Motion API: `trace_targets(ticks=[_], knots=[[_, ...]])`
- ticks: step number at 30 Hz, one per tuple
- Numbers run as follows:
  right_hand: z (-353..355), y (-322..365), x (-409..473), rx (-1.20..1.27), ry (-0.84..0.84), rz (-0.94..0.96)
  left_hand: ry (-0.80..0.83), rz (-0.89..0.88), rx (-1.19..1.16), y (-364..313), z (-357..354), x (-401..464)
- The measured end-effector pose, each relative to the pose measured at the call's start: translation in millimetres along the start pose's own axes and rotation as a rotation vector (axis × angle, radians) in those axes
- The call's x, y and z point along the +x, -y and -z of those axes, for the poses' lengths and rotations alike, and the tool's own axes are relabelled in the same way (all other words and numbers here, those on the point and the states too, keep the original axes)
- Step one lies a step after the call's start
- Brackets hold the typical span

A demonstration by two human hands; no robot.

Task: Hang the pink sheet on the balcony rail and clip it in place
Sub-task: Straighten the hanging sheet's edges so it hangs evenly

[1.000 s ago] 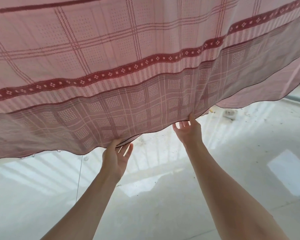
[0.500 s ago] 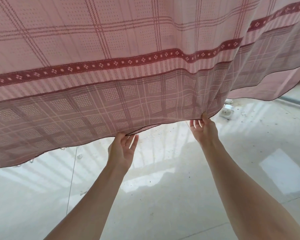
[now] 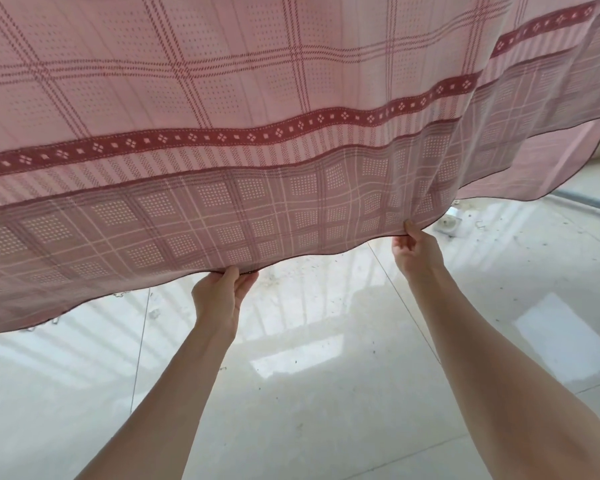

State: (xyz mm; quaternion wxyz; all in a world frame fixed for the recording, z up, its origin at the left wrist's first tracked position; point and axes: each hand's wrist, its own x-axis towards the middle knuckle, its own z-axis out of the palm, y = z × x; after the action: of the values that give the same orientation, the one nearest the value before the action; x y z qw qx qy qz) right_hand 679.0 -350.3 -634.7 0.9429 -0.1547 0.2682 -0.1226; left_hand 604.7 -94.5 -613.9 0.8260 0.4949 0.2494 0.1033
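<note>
Head view, looking down past two bare forearms. A thin pink woven sheet with a dark red grid, a dark red band of small white diamonds and a greyer checked border fills the upper part of the view; it hangs spread above the pale glossy tiled floor, and its dark-stitched lower hem runs in a wavy line from lower left to upper right. The left hand is closed on that hem, thumb in front of the cloth and fingers behind it, so its grip pinches the edge from below; the right hand is likewise closed on the hem, thumb tip lying on the near face of the border, its grip set higher than, and to the right of, the left grip. Between the two grips the hem sags in a shallow curve; left of the left grip it droops lower toward the frame edge; right of the right grip a second layer of the cloth hangs behind the first. Beyond the right grip a small white squarish object lies on the floor, its nature unclear; striped light reflections cross the tiles below the left grip.
</note>
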Motion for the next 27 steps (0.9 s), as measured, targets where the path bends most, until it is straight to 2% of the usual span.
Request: trace_targets(ticks=[4, 7, 13, 18, 21, 23, 27], knots=[[12, 5, -6, 0.016, 0.033, -0.015, -0.043, -0.009, 0.020, 2, -2, 1], [27, 2, -18, -0.079, 0.077, -0.045, -0.103, -0.004, -0.026, 0, -1, 5], [19, 15, -28, -0.231, -0.011, 0.051, -0.168, 0.035, -0.096, -4, -2, 12], [23, 32, -30, -0.111, 0.005, -0.013, -0.166, 0.051, -0.068, -4, -8, 6], [28, 33, -32, -0.045, 0.051, -0.049, -0.162, 0.110, -0.176, 1, -10, 1], [30, 33, -33, -0.057, 0.062, -0.046, -0.061, 0.153, -0.188, 10, -13, -9], [33, 29, -39, -0.127, 0.108, -0.046, 0.376, 0.268, -0.116, 42, -36, -34]])
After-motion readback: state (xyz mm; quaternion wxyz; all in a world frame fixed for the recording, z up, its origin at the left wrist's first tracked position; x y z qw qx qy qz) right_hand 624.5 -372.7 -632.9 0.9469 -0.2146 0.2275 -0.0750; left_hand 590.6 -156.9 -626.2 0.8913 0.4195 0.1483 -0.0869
